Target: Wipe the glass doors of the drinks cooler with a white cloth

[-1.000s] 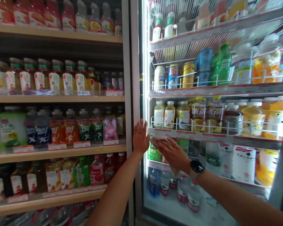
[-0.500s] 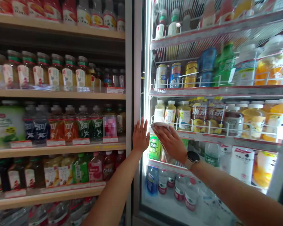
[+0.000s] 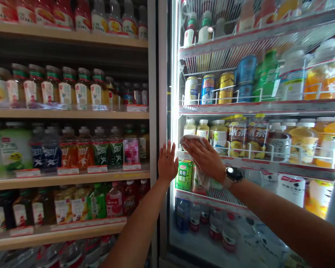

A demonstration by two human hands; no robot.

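Observation:
My left hand (image 3: 167, 163) lies flat, fingers spread, against the white frame (image 3: 162, 93) of a lit glass-door drinks fridge. My right hand (image 3: 206, 156) presses a white cloth (image 3: 190, 139) flat against the glass door (image 3: 257, 156), at the height of the shelf with pale tea bottles (image 3: 197, 129). A watch (image 3: 232, 174) sits on my right wrist. Behind the glass just below the hand stands a green carton (image 3: 183, 175).
Left of the fridge run wooden shelves (image 3: 69, 114) packed with bottled drinks and price tags. Inside the fridge, wire shelves hold cans (image 3: 208, 88), juice bottles (image 3: 321, 74) and water bottles (image 3: 214, 223) at the bottom.
My right hand has slid the cloth upward on the glass, from below the price rail to the tea-bottle shelf. My left hand has stayed on the frame.

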